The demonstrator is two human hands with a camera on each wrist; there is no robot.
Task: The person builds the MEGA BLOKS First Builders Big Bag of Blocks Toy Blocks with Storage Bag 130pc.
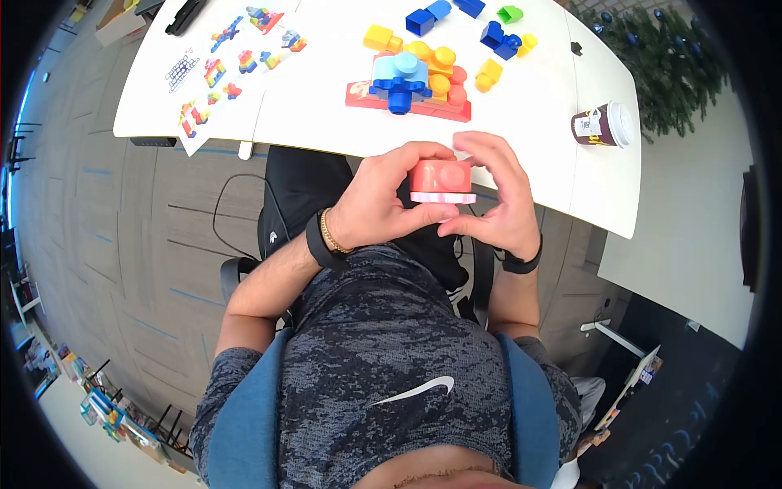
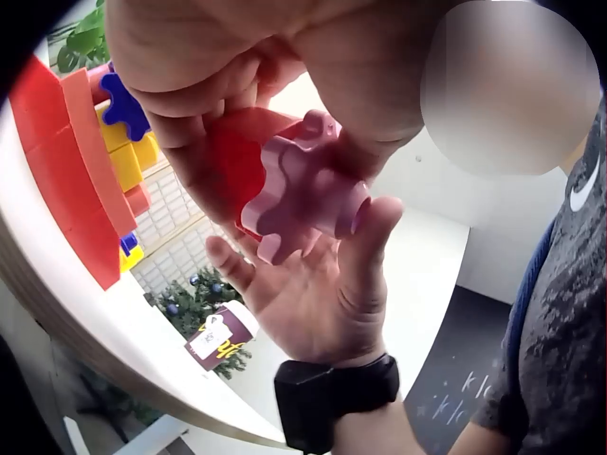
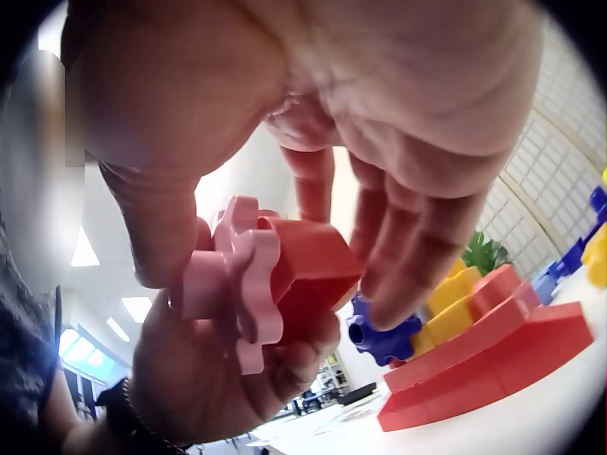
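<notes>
the step in hand looks to be joining two parts: the left hand [image 1: 366,200] has its fingers and thumb curled round the red block [image 1: 440,174], held just off the counter's [image 1: 309,110] near edge, with the pink gear [image 1: 444,198] against one face. the right hand [image 1: 509,200] is spread loosely around the pair — whether its thumb touches the gear's stub i cannot tell — and the next move seems to call for lining both up squarely, then pressing them together while the block is steadied.

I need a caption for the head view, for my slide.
Left hand holds a red block with a pink gear, right hand beside it, near colourful blocks.
</notes>
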